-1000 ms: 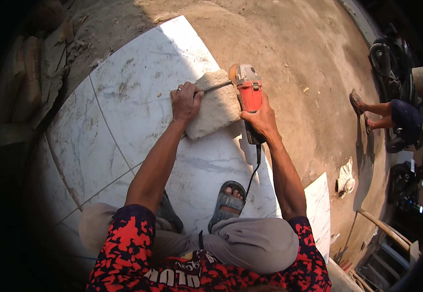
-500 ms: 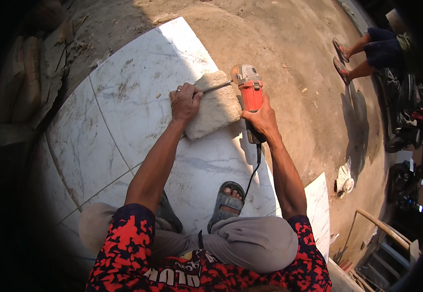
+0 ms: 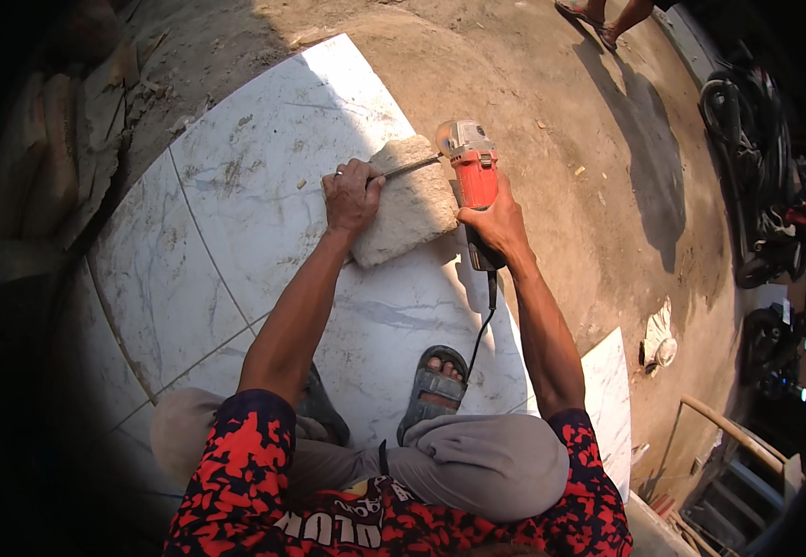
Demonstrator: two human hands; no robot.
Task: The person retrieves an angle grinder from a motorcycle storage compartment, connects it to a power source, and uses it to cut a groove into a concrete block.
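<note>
Gripping a rod over a block, left hand; right hand clamped round a red grinder, hands apart. Block's on white tiles. Disc right by rod tip; from here, can't tell if touching.

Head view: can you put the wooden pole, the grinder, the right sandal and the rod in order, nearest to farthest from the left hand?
1. Rod: in the left hand.
2. Grinder: to the hand's right, by the rod's tip.
3. Right sandal: lower down, toward the person.
4. Wooden pole: far off, lower right.
</note>
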